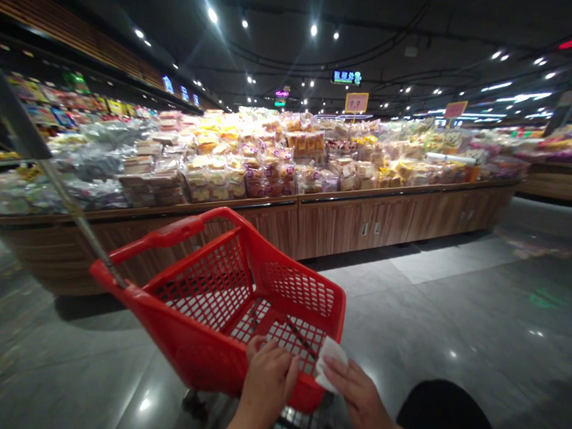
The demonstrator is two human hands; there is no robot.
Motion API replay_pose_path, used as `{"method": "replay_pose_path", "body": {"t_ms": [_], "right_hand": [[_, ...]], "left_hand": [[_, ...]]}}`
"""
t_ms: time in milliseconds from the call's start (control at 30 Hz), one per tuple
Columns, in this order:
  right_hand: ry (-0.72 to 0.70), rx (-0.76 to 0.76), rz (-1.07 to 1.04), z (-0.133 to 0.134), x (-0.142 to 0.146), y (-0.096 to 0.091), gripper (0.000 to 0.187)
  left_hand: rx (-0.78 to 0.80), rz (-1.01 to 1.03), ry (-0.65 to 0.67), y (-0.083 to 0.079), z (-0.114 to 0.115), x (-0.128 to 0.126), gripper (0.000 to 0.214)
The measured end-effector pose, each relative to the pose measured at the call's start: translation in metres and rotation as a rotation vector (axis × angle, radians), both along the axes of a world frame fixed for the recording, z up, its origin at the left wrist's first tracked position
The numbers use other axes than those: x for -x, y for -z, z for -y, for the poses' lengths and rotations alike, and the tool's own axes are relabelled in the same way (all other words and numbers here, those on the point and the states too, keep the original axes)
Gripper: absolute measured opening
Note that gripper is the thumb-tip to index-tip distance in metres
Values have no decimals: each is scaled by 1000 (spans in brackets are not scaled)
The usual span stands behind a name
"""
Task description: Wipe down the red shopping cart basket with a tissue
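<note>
A person's two bare hands work at the near end of a red shopping cart [191, 338] on the grey tiled floor [442, 314] of a brightly lit supermarket. The right hand [353, 390] holds a white wipe [331, 360], cloth or paper, pinched between thumb and fingers at the cart's near right corner. The left hand [271, 374] rests at the near left corner, its fingers curled at the rim; whether it grips the plastic firmly cannot be told. The two hands are close to each other but apart, with the wipe on the inner side of the right one

The cart stands at a slant directly before the person, between two dark-clad knees [446, 411], its handle [176, 233] at the far end and its latticed walls open to view. A metal pole [76, 211] rises from the handle's left end, its upper part wrapped in a dark sleeve [13, 109], and a caster [195, 405] shows beneath the basket

Behind the cart runs a long wood-panelled counter [347, 222], heaped with clear-wrapped packaged goods [265, 156] whose labels are too small to read. An orange-edged price sign [357, 102] stands above the pile and a second, pinkish card [455, 110] farther right. Stocked shelves [47, 102] line the left side, while spotlights [212, 14] and an illuminated sign [347, 76] hang under the dark ceiling
</note>
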State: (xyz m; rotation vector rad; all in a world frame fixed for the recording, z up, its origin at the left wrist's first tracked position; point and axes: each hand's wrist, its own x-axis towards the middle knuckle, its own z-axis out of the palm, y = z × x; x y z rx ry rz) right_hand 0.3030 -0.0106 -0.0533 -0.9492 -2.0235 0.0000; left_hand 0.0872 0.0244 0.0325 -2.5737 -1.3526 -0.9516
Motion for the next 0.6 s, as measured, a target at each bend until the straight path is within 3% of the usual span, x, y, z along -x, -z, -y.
{"method": "replay_pose_path", "body": {"t_ms": [167,367,600], "right_hand": [[152,-24,-76,-18,-8,-5,45],[-14,-22,-37,4,6,-6,45],[203,-35,-88,-24,-16,-6,53]], "left_hand": [[3,-2,-1,1,3,3,30],[-10,-6,-2,1,5,4,30],[-14,2,16,0,7,5,29]]}}
